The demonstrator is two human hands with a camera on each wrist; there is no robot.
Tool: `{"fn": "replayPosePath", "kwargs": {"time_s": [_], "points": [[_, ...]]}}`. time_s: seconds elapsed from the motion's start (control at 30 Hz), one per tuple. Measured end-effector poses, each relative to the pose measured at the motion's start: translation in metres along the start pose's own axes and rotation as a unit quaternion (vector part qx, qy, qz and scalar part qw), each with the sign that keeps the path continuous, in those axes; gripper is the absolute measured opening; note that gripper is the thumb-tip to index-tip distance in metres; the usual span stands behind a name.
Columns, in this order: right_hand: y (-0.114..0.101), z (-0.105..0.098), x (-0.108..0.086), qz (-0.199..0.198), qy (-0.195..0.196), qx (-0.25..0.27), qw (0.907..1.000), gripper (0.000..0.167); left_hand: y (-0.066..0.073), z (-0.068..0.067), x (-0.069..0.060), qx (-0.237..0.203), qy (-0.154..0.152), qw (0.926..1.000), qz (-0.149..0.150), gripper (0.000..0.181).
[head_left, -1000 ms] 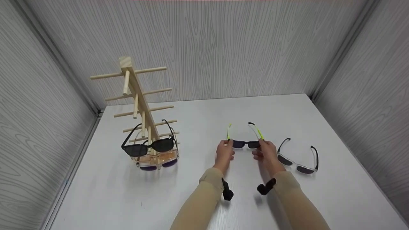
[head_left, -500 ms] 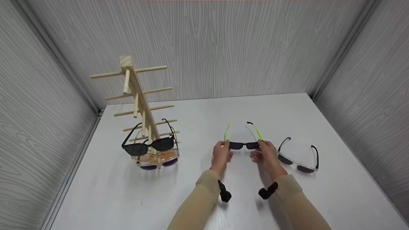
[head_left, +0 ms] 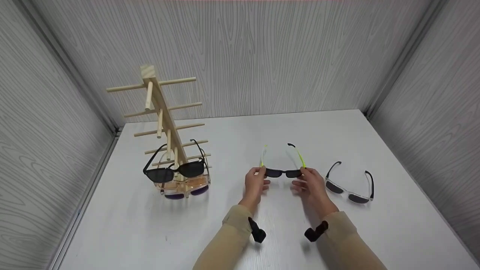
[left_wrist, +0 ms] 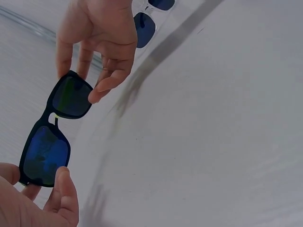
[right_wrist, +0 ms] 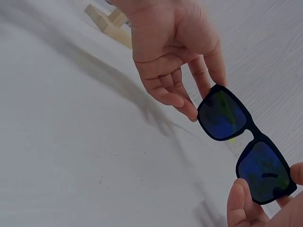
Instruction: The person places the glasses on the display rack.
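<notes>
Both hands hold one pair of black-framed sunglasses [head_left: 284,173] with yellow-green temples spread open and pointing away. The left hand [head_left: 254,185] pinches its left end, the right hand [head_left: 313,186] its right end. In the left wrist view the dark bluish lenses [left_wrist: 46,153] show between the two hands, a thumb and fingers at each outer corner. The right wrist view has the same sunglasses [right_wrist: 221,115], gripped at both corners. Shadows of the hands fall on the white table beneath.
A wooden peg rack [head_left: 165,105] stands at the left, with black sunglasses [head_left: 191,170] and clear-framed pairs on its lower pegs. Clear-framed sunglasses [head_left: 358,198] with black temple tips lie on the table [head_left: 408,225] beside the right hand. Grey wood-grain panels surround the table.
The held sunglasses have moved slightly to the left and toward the person, both hands keeping hold. The rack and the pair on the table have stayed put.
</notes>
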State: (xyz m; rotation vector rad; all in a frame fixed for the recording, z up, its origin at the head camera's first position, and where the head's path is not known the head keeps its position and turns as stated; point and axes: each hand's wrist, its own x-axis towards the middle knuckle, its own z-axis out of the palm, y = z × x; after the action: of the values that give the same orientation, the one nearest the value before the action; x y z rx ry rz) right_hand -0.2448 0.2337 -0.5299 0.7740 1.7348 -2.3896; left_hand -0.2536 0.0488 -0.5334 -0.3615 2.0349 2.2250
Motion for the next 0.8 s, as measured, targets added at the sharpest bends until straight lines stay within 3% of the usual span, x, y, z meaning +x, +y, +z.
{"fn": "replayPosePath", "kwargs": {"time_s": [0.27, 0.8], "points": [[0.0, 0.0, -0.007, 0.0, -0.018, -0.009, 0.9998, 0.031, 0.004, -0.009, -0.008, -0.011, -0.009, 0.9999, -0.01, 0.029], [0.004, 0.002, -0.021, -0.037, -0.047, -0.036, 0.9976, 0.029, 0.009, -0.029, -0.024, -0.024, -0.023, 0.9994, 0.007, 0.028]]}}
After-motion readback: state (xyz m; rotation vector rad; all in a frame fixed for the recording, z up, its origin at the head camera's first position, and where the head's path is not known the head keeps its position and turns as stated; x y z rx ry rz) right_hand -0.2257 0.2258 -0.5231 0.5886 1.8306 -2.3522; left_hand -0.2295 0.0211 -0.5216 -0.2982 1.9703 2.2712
